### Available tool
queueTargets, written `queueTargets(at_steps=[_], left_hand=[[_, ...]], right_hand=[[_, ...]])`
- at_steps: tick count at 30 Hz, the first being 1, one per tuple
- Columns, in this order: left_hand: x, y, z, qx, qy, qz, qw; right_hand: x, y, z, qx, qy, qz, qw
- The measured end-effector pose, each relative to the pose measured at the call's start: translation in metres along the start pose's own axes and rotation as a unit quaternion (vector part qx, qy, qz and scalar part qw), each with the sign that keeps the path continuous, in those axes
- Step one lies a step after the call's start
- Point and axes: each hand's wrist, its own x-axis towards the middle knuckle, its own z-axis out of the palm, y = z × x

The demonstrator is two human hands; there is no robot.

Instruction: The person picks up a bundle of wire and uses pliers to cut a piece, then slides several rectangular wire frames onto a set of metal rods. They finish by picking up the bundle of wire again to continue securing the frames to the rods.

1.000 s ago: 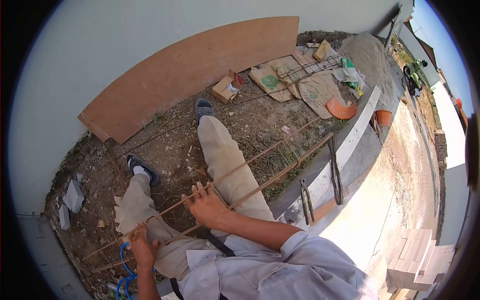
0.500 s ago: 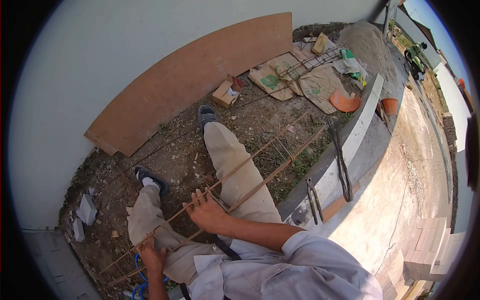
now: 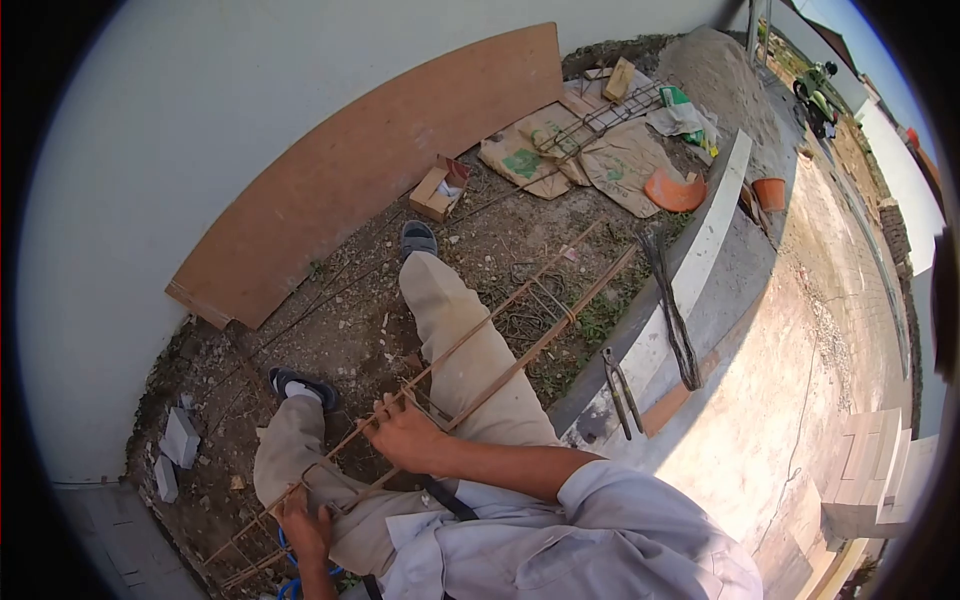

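Note:
A long frame of thin rusty rods (image 3: 520, 362) lies slantwise across my thighs, with square wire ties along it. My left hand (image 3: 303, 522) is at its lower left part, fingers wrapped round a rod near one tie. Farther along the frame, my right hand (image 3: 408, 434) has its fingers curled over the upper rod beside another square tie. Pincers (image 3: 622, 394) rest on the ledge to the right, next to a bundle of dark wire (image 3: 672, 315).
A brown board (image 3: 380, 170) leans on the wall. Beyond my feet are a small open box (image 3: 438, 190), flattened sacks (image 3: 625, 165), an orange basin (image 3: 675, 192) and a sand heap (image 3: 715, 75). Grey blocks (image 3: 180, 438) lie at the left, and an orange bucket (image 3: 769, 194) stands at the right.
The view has shifted slightly, so the surroundings sit a little farther left. Both hands remain at the rod frame, with only small movement of the right hand along it.

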Motion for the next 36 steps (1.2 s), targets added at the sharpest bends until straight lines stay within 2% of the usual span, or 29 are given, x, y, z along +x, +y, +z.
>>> queueTargets(at_steps=[3,7,11,14,17,23,26,35,36], left_hand=[[-0.001,-0.001,0.009,-0.028,0.022,0.038,0.999],[0.004,0.018,0.006,-0.183,-0.08,0.093,0.975],[0.012,0.023,-0.003,-0.247,-0.151,0.043,0.956],[0.015,0.024,-0.01,-0.215,-0.184,0.068,0.957],[0.012,0.02,-0.005,-0.231,-0.164,0.076,0.956],[0.011,0.015,0.003,-0.262,-0.127,0.103,0.951],[0.012,0.016,0.0,-0.265,-0.135,0.094,0.95],[0.015,0.014,0.002,-0.285,-0.158,0.068,0.943],[0.015,0.015,0.001,-0.282,-0.156,0.062,0.944]], right_hand=[[-0.003,0.004,-0.001,0.046,-0.019,0.019,0.999],[-0.016,0.006,-0.013,0.133,-0.046,0.018,0.99],[-0.03,0.011,-0.031,0.142,-0.05,0.004,0.989],[-0.032,0.016,-0.042,0.119,-0.159,-0.02,0.98],[-0.035,0.015,-0.028,0.101,-0.109,-0.024,0.989],[-0.028,0.013,-0.018,0.109,-0.133,-0.029,0.985],[-0.027,0.015,-0.017,0.145,-0.088,-0.029,0.985],[-0.021,0.02,-0.041,0.193,-0.164,0.0,0.967],[-0.022,0.02,-0.041,0.169,-0.137,-0.007,0.976]])
